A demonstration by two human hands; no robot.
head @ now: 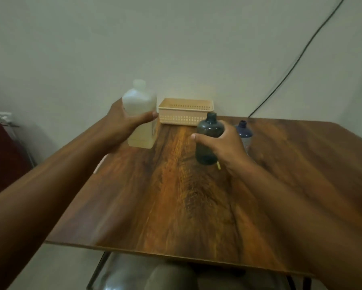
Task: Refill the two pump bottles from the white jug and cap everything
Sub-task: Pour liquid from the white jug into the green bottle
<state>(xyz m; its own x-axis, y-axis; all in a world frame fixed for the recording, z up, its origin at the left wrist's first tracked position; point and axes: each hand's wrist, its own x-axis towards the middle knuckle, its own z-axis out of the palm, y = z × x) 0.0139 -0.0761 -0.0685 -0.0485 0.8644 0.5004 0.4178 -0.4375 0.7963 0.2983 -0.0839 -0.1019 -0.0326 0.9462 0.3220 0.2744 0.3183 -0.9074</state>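
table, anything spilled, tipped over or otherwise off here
No spill shows on the table, and nothing is tipped. The white jug in the left hand, the dark teal bottle in the right hand and the blue bottle behind it stand upright. Both bottle necks are open, with no pumps visible.

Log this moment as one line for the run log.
left hand grips white jug | right hand grips teal bottle, no pump on | blue bottle behind, no pump on | basket at wall

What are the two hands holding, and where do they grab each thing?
The left hand grips the white jug around its middle. The right hand grips the dark green bottle around its body.
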